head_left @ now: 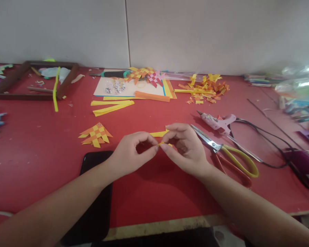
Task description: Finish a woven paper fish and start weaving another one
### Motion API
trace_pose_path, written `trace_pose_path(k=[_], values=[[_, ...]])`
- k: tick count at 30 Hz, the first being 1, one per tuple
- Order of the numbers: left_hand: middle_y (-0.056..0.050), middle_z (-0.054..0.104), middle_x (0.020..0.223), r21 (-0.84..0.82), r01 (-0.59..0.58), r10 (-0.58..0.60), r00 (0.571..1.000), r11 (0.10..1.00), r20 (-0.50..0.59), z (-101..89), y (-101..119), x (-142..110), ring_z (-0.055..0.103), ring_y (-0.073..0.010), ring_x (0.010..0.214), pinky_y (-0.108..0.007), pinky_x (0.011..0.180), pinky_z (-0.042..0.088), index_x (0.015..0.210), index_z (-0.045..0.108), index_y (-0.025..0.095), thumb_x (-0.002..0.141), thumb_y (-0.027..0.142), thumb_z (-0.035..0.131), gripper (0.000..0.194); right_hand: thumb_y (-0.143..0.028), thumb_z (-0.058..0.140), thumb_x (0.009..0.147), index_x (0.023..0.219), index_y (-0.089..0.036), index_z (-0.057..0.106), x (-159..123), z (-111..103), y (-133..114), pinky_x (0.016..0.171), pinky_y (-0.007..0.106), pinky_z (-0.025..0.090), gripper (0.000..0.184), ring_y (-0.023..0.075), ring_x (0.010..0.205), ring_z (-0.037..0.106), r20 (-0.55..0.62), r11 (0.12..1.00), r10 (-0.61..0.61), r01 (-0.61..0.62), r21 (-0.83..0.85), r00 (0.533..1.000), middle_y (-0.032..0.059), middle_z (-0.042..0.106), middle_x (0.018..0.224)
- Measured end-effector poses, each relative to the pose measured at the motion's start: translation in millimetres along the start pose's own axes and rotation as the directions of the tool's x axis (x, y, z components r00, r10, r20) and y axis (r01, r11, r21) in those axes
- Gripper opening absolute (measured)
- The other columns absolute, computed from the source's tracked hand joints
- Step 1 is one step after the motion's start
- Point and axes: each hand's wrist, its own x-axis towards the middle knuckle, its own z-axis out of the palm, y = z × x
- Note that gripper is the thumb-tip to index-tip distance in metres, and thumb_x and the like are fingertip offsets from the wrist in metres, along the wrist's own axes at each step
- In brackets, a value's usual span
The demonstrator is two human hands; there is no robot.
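My left hand (135, 149) and my right hand (186, 145) meet over the middle of the red table, thumbs and forefingers pinched. Between their fingertips is a small yellow paper strip (160, 144), mostly hidden by the fingers. Just behind the hands lies another piece of yellow paper (158, 134), partly covered by my right fingers. A woven orange and yellow paper fish (96, 134) rests to the left of my left hand. Under my left forearm is a black phone (96, 192). Scissors (221, 147) with one yellow and one red handle lie open beside my right hand.
Folded yellow strips (113, 107) lie behind the fish. Farther back are paper sheets (103, 90) with small beads and woven fish, and a heap of paper scraps (211, 87). A pink glue gun (218, 123) with a cord sits right. A wooden frame (15, 97) stands back left.
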Motion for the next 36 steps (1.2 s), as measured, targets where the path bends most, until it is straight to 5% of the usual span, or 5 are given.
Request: trace_pose_path(k=[5,23,30,33,36], values=[[0.0,0.065,0.072,-0.086,0.057,-0.057,0.998,0.995,-0.001,-2.0,-0.9,1.6,0.057,-0.012,0.061,-0.024,0.058,0.045,0.08,0.063,0.019,0.086,0.036,0.064,0.018,-0.018,0.062,0.087,0.086,-0.021,0.062,5.5,-4.1,-2.9,0.057,0.024,0.048,0.003,0.0101,0.065,0.057,-0.013,0.992,0.026,-0.028,-0.126,1.0,0.0004,0.061,0.077],[0.001,0.066,0.069,0.0,-0.064,0.063,0.993,0.998,0.097,-1.9,5.5,0.3,0.056,-0.0127,0.064,-0.025,0.063,0.042,0.068,0.065,0.02,0.08,0.023,0.065,0.012,-0.016,0.062,0.075,0.07,-0.019,0.059,12.0,-9.5,-4.2,0.053,0.023,0.045,0.007,0.0099,0.06,0.053,0.213,0.993,0.108,-0.096,-0.068,0.971,-0.0001,0.059,0.07],[-0.001,0.069,0.075,0.093,0.034,-0.026,0.996,0.995,-0.085,1.7,-0.1,-0.1,0.056,-0.0153,0.066,-0.028,0.064,0.043,0.079,0.068,0.021,0.085,0.04,0.065,0.02,-0.023,0.063,0.082,0.072,-0.019,0.058,25.0,-24.3,-20.3,0.052,0.024,0.045,0.012,0.0095,0.054,0.051,-0.055,0.978,0.209,-0.209,0.005,0.976,-0.0024,0.057,0.062],[-0.001,0.073,0.083,0.171,0.002,0.002,1.0,0.985,-0.023,5.2,-5.0,-0.9,0.063,-0.019,0.078,-0.031,0.072,0.047,0.105,0.067,0.025,0.085,0.037,0.067,0.024,-0.033,0.063,0.085,0.078,-0.018,0.06,53.3,-34.1,-21.2,0.052,0.025,0.046,0.016,0.01,0.053,0.053,-0.021,0.951,0.259,-0.259,-0.17,0.966,-0.0023,0.058,0.061],[-0.002,0.073,0.083,0.269,-0.015,0.017,1.0,0.963,-0.006,7.2,-10.1,-1.2,0.063,-0.0228,0.086,-0.036,0.077,0.048,0.106,0.063,0.024,0.086,0.033,0.064,0.023,-0.03,0.059,0.087,0.082,-0.018,0.063,100.3,-41.0,-8.7,0.06,0.026,0.046,0.014,0.0118,0.063,0.056,0.051,0.795,0.07,-0.024,-0.606,0.996,0.0005,0.064,0.071]])
